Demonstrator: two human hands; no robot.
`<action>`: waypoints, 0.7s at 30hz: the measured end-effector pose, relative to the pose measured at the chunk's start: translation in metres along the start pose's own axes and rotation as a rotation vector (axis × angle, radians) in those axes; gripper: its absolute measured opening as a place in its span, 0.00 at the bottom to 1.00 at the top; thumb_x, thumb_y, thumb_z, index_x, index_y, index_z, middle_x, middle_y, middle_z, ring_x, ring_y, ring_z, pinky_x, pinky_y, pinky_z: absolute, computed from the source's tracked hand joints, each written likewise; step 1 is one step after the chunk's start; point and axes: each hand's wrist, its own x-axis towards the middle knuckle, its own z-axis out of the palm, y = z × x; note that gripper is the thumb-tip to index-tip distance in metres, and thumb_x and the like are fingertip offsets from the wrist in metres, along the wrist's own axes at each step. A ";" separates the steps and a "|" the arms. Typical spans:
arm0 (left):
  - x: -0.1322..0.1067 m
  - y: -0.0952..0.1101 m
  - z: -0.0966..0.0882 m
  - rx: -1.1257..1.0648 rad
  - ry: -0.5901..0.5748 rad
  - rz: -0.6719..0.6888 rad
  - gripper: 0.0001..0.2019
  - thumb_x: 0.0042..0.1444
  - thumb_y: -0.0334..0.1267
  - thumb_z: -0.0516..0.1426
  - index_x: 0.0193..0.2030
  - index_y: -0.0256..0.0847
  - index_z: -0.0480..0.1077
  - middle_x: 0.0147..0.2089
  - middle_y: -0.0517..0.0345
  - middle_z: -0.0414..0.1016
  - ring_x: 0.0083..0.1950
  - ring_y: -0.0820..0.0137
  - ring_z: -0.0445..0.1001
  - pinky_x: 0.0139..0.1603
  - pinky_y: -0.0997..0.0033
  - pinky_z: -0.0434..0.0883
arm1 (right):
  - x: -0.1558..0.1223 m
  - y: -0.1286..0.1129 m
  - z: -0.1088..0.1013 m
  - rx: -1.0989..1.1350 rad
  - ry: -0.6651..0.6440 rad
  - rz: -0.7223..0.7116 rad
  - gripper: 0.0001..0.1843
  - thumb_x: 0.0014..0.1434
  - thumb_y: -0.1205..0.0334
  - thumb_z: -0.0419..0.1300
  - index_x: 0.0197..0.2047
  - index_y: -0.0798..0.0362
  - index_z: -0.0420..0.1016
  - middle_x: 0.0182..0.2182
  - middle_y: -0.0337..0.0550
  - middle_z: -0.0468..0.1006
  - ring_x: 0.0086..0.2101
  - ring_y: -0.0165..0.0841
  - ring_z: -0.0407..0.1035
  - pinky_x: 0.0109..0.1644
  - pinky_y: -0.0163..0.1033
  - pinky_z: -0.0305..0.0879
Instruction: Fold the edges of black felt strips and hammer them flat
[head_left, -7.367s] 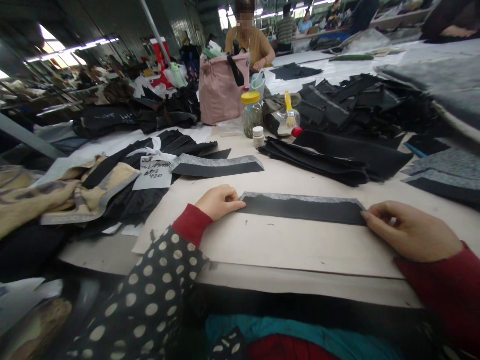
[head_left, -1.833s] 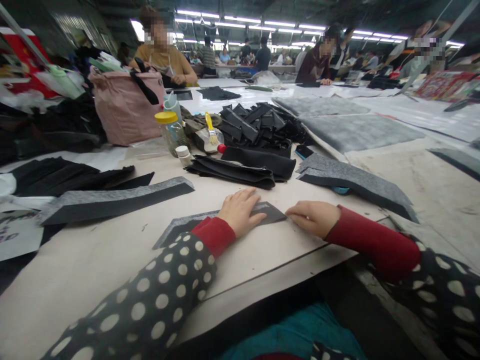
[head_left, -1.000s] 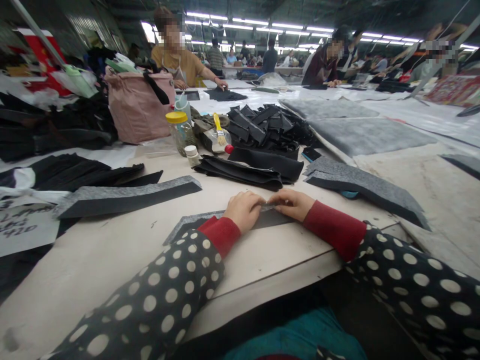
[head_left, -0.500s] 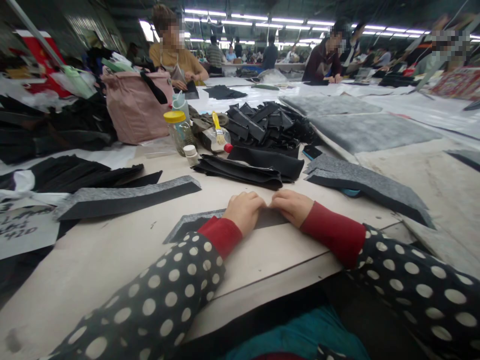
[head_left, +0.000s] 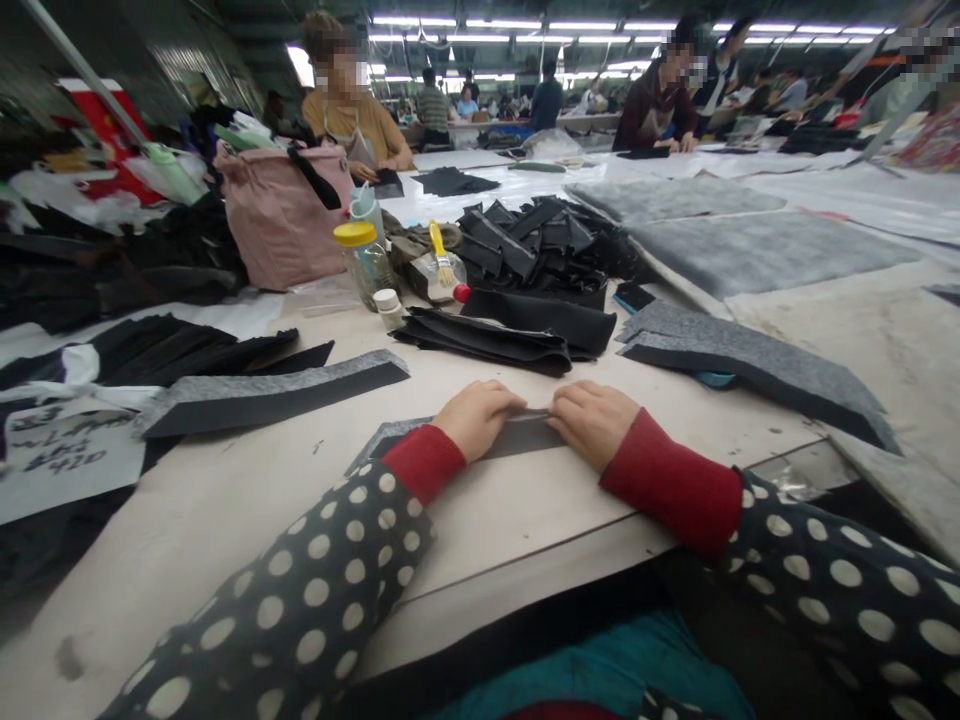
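Observation:
A dark fabric strip (head_left: 523,437) with a grey upper edge lies on the pale work surface. My left hand (head_left: 480,415) is closed, thumb and fingers pinching the strip's far edge. A short way to the right, my right hand (head_left: 596,418) has its bent fingers closed on the same edge. Between the hands the edge shows as a thin folded line. The strip's left end comes out past my left wrist; its right end is hidden under my right hand. Just beyond lie folded black fabric pieces (head_left: 495,340).
Grey-and-black strips lie to the left (head_left: 285,393) and right (head_left: 757,360). Behind are a yellow-lidded jar (head_left: 364,265), a white bottle (head_left: 388,309), a brush (head_left: 441,255), a heap of black pieces (head_left: 525,240) and a pink bag (head_left: 281,215). Co-workers stand across the table.
My hands have moved slightly apart along the strip's edge, so more of it shows between them. The whole view has shifted a little.

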 end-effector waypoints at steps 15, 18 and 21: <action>-0.001 0.012 0.007 0.215 -0.006 0.029 0.12 0.51 0.27 0.48 0.38 0.40 0.70 0.39 0.56 0.68 0.40 0.69 0.64 0.45 0.68 0.64 | 0.002 0.006 0.002 0.171 -0.078 -0.026 0.17 0.54 0.73 0.47 0.43 0.56 0.71 0.35 0.47 0.72 0.36 0.34 0.63 0.42 0.37 0.57; -0.001 0.018 0.004 0.299 -0.049 0.048 0.12 0.53 0.28 0.47 0.38 0.40 0.69 0.39 0.54 0.67 0.40 0.67 0.63 0.43 0.67 0.64 | 0.002 -0.001 -0.001 0.144 -0.100 -0.007 0.16 0.54 0.74 0.46 0.39 0.56 0.73 0.34 0.47 0.71 0.35 0.34 0.63 0.39 0.37 0.56; 0.000 0.023 0.001 0.373 -0.100 0.081 0.11 0.54 0.28 0.46 0.37 0.39 0.68 0.39 0.53 0.67 0.40 0.66 0.62 0.42 0.65 0.64 | 0.002 -0.012 -0.003 0.027 -0.093 -0.027 0.13 0.53 0.74 0.47 0.33 0.59 0.73 0.30 0.49 0.71 0.31 0.35 0.62 0.36 0.39 0.55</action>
